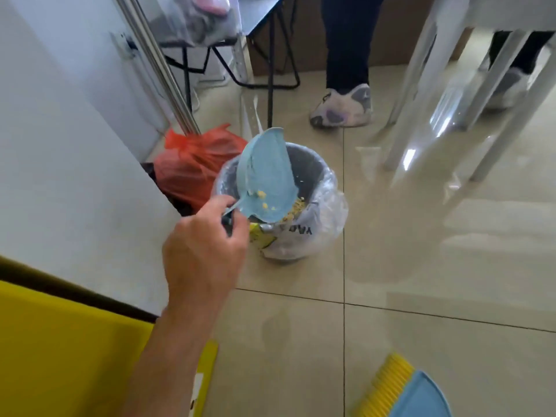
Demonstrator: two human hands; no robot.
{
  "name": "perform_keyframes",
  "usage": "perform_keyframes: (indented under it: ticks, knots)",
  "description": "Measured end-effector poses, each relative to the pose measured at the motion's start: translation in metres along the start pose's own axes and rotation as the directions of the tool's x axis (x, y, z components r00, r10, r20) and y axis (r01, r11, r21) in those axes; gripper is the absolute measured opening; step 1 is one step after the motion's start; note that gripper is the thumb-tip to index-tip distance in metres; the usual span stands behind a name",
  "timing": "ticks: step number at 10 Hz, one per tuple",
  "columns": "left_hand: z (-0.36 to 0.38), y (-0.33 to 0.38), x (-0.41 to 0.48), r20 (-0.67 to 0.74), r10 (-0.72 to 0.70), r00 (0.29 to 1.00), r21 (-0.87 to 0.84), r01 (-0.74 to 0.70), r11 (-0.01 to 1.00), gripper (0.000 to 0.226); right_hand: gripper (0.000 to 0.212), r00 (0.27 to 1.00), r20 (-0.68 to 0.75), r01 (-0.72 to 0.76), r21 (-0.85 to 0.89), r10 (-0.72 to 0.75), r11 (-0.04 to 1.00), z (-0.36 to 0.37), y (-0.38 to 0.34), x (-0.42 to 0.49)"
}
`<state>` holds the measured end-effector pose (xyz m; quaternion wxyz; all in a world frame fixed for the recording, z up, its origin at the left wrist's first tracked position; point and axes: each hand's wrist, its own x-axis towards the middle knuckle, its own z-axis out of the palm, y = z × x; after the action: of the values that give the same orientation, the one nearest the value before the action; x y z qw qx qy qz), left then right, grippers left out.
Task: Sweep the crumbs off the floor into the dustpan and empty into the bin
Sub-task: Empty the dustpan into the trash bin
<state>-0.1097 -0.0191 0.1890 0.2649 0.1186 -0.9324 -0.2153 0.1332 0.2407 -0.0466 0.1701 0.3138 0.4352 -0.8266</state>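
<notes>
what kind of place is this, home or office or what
Probably a room in a home or small office, hard to say which: a glossy tiled floor, a lined waste bin beside a tied red rubbish bag, and white table legs.

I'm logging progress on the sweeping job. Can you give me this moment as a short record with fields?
left hand: grips the dustpan handle
dustpan: blue, tipped steeply over the bin
crumbs: a few yellow ones cling to the pan; more lie in the bin
bin: grey, clear liner, stands on the tiled floor
brush: yellow bristles, at the bottom right edge; its holder is unseen
right hand: not in view
red bag: on the floor left of the bin
</notes>
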Motion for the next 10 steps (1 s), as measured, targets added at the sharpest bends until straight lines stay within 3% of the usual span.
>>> perform_keyframes:
  ticks: [1, 2, 3, 4, 5, 6, 7, 8, 9, 10]
  knots:
    - [0.021, -0.004, 0.035, 0.017, 0.256, 0.967, 0.303, -0.249, 0.92, 0.018, 0.031, 0.978, 0.199, -0.097, 0.146, 0.067, 0.985, 0.021, -0.038, -0.004]
    - [0.042, -0.018, 0.034, 0.076, 0.277, 0.958, 0.267, -0.288, 0.92, 0.032, 0.04, 0.973, -0.203, -0.126, -0.083, 0.107, 0.989, 0.013, -0.095, -0.034]
    - [0.051, -0.031, 0.026, 0.012, 0.253, 0.967, 0.244, -0.248, 0.938, 0.039, 0.027, 0.975, -0.218, 0.021, -0.042, -0.03, 0.999, 0.01, -0.106, -0.047]
    - [0.05, -0.034, 0.012, -0.042, 0.15, 0.988, 0.208, -0.138, 0.968, 0.045, 0.026, 0.931, -0.294, 0.112, -0.333, -0.215, 0.936, -0.012, -0.13, -0.06]
    - [0.033, -0.034, -0.015, -0.055, 0.038, 0.998, 0.078, -0.034, 0.996, 0.044, 0.028, 0.981, -0.101, 0.036, -0.738, -0.164, 0.674, -0.034, -0.148, -0.068]
    - [0.007, -0.026, -0.061, -0.045, -0.005, 0.999, -0.003, 0.005, 1.0, 0.036, 0.045, 0.988, 0.083, 0.022, -0.913, 0.133, 0.408, -0.015, -0.138, -0.06]
    - [-0.013, -0.016, -0.12, -0.091, 0.006, 0.996, -0.085, -0.013, 0.996, 0.027, 0.028, 0.946, 0.167, 0.117, -0.975, 0.277, 0.189, 0.022, -0.102, -0.031]
    - [-0.021, -0.017, -0.164, -0.062, 0.022, 0.998, -0.151, -0.031, 0.988, 0.025, 0.025, 0.942, 0.213, 0.152, -0.96, 0.261, 0.234, 0.058, -0.072, 0.007]
    - [-0.022, -0.023, -0.188, 0.019, 0.004, 1.0, -0.235, 0.001, 0.972, 0.025, 0.027, 0.976, 0.172, 0.133, -0.956, 0.135, 0.26, 0.07, -0.068, 0.046]
    - [-0.018, -0.032, -0.204, 0.08, -0.116, 0.99, -0.332, 0.136, 0.933, 0.023, 0.025, 0.996, 0.093, 0.091, -0.964, -0.003, 0.25, 0.047, -0.095, 0.072]
